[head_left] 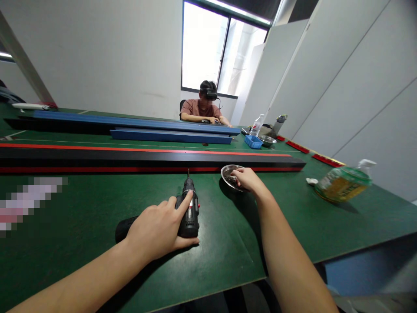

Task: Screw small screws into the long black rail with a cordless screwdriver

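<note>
My left hand (156, 226) is wrapped round a black cordless drill (189, 217), which lies on its side on the green table with its bit pointing away from me. The index finger stretches along the drill's body. My right hand (246, 177) reaches into a round metal bowl (224, 176) of small dark pieces, perhaps screws. Its fingertips are pinched together down in the bowl, and what they hold, if anything, is too small to make out. Just beyond the drill bit runs a long black bar with red edges (146, 159).
Long blue metal profiles (169, 135) lie farther back. A co-worker (202, 106) sits across the table (221, 243). At the right stands a large plastic jug (343, 184). A blue basket (253, 141), another bowl (267, 140) and a clear bottle (257, 125) are at the back right.
</note>
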Motion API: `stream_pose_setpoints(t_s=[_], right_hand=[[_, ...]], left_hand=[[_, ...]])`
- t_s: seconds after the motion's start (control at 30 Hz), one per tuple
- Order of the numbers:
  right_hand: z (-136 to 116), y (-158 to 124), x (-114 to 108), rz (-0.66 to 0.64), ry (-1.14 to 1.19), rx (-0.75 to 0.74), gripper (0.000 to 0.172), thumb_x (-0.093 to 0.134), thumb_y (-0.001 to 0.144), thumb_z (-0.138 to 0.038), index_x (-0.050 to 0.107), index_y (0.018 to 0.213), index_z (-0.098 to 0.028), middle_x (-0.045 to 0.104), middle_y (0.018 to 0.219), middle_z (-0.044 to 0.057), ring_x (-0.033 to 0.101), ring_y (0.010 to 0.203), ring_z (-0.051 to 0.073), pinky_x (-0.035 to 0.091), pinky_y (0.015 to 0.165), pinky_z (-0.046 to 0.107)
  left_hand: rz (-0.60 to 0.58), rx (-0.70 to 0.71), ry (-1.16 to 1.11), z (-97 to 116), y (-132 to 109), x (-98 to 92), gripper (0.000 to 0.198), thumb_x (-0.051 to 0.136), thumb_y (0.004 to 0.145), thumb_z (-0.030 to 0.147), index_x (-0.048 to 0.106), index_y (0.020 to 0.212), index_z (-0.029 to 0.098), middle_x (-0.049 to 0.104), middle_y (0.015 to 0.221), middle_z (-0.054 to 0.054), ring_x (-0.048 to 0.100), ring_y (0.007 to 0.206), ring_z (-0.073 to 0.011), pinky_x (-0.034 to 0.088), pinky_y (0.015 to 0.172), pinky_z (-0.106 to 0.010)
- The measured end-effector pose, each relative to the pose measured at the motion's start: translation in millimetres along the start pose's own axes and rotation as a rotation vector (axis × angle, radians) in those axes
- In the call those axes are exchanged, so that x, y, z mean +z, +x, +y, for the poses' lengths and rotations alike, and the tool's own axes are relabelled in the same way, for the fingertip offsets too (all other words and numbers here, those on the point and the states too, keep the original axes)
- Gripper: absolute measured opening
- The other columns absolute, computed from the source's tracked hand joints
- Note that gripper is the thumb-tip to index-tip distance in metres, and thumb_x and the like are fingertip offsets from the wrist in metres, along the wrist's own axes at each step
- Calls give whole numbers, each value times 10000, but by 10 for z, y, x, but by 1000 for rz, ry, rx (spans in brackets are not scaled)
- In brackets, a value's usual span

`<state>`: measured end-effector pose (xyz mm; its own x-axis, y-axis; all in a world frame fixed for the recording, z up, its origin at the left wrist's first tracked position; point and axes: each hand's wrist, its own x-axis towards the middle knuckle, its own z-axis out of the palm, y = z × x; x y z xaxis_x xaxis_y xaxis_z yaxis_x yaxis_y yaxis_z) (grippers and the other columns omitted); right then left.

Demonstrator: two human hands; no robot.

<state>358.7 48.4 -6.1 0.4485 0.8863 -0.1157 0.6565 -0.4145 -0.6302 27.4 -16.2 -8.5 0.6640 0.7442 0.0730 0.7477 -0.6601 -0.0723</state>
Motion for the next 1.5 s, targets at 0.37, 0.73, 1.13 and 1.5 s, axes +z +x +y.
stream_pose_setpoints(t_s=[0.37, 0.73, 1.13, 1.5], right_hand=[[97, 76, 28, 153, 144, -128, 368, 730, 751, -50, 785, 1107, -123, 794, 977, 98, 724, 786, 164, 520, 725, 225], [14, -30, -45, 402, -82, -159, 220, 712, 879, -237, 815, 1071, -206, 807, 1061, 92, 743, 1023, 245, 525, 944, 321], [-792, -211, 866, 183, 245, -566, 164, 687, 933, -238, 811, 1040, -227, 817, 1034, 52, 776, 944, 206, 577, 919, 281], [-751, 329, 1468, -10, 629, -360, 109, 700, 909, -210, 780, 951, -147, 815, 925, 90, 774, 734, 170, 623, 735, 275]], left_hand=[[17, 6, 1, -14, 6, 13, 1057, 492, 842, 838, 212, 1670, 245, 674, 1092, -148, 723, 878, -347, 562, 687, -414], [-18, -3, -16, 7, -1, -16, 1066, 509, 840, 829, 198, 1672, 239, 665, 1125, -161, 723, 913, -362, 574, 730, -443], [-49, 20, -29, 39, -40, -45, 1130, 589, 790, 820, 201, 1668, 225, 662, 1161, -171, 720, 928, -359, 585, 778, -457], [-27, 39, -19, 18, -26, -7, 1145, 588, 769, 851, 239, 1662, 224, 669, 1122, -156, 722, 887, -350, 598, 750, -457]])
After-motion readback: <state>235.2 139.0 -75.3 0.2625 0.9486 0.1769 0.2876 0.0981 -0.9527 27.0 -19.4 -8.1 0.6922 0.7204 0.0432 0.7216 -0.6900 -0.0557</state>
